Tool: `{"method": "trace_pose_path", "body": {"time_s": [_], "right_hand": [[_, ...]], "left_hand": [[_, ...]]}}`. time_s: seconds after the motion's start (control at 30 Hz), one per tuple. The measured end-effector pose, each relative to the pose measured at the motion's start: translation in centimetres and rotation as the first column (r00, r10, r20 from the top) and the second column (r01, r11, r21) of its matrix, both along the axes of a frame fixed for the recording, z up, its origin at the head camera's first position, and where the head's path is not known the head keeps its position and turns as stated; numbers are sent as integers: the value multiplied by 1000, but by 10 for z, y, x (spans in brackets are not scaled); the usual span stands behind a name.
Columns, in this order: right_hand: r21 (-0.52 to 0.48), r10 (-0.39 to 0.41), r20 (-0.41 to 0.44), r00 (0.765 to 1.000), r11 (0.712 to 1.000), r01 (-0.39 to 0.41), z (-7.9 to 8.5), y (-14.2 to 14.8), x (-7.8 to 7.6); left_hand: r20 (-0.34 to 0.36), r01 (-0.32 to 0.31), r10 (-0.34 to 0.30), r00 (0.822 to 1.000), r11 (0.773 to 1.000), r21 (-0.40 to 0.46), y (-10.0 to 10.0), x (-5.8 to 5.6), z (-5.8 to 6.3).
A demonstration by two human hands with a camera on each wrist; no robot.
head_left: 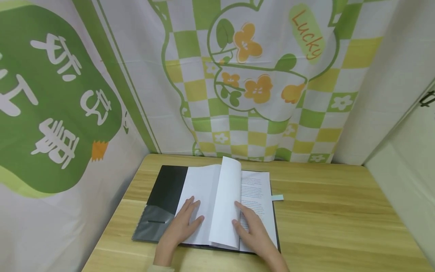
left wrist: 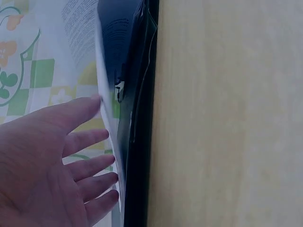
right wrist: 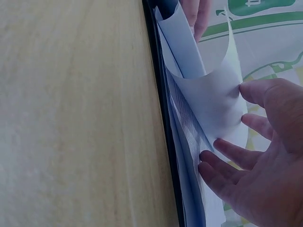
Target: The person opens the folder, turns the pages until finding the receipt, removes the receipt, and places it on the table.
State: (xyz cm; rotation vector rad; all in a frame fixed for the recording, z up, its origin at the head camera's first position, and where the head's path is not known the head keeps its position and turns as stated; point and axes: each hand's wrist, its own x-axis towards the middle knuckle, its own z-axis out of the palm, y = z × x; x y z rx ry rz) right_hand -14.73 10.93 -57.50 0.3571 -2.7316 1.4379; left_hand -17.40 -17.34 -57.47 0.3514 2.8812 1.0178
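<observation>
A black folder (head_left: pixel 169 187) lies spread on the table with white sheets inside. One loose white page (head_left: pixel 225 204) stands up curved near the middle, leaning left over the spine. My right hand (head_left: pixel 253 230) is at the right side of that page, its fingers fairly straight and spread. In the right wrist view, the thumb (right wrist: pixel 258 92) and fingertips touch the curved sheet. My left hand (head_left: pixel 183 223) lies on the left-hand page (head_left: pixel 200 185) with fingers extended, its fingertips on the paper in the left wrist view. Printed text (head_left: pixel 252 194) shows on the right-hand page.
The wooden table (head_left: pixel 340 215) extends to the right of the folder. A pale blue tab (head_left: pixel 277 197) sticks out from the folder's right edge. Patterned cloth (head_left: pixel 258 75) hangs behind the table, and more hanging cloth (head_left: pixel 112 177) borders it at the left.
</observation>
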Motion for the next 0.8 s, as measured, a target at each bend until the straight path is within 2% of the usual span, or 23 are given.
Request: {"method": "trace_pose_path", "body": {"time_s": [0.13, 0.3, 0.53, 0.8], "right_hand": [[12, 6, -6, 1000, 1000, -6, -1, -1, 0], [5, 14, -13, 1000, 1000, -14, -1, -2, 1], [-12, 30, -9, 1000, 999, -30, 0, -1, 2], [-21, 41, -26, 999, 999, -41, 1, 2, 1]], "left_hand": [[54, -44, 42, 998, 999, 23, 3, -1, -1], [124, -93, 96, 988, 995, -32, 11, -1, 1], [132, -77, 94, 987, 989, -128, 21, 1, 2], [132, -67, 82, 988, 991, -118, 28, 2, 6]]}}
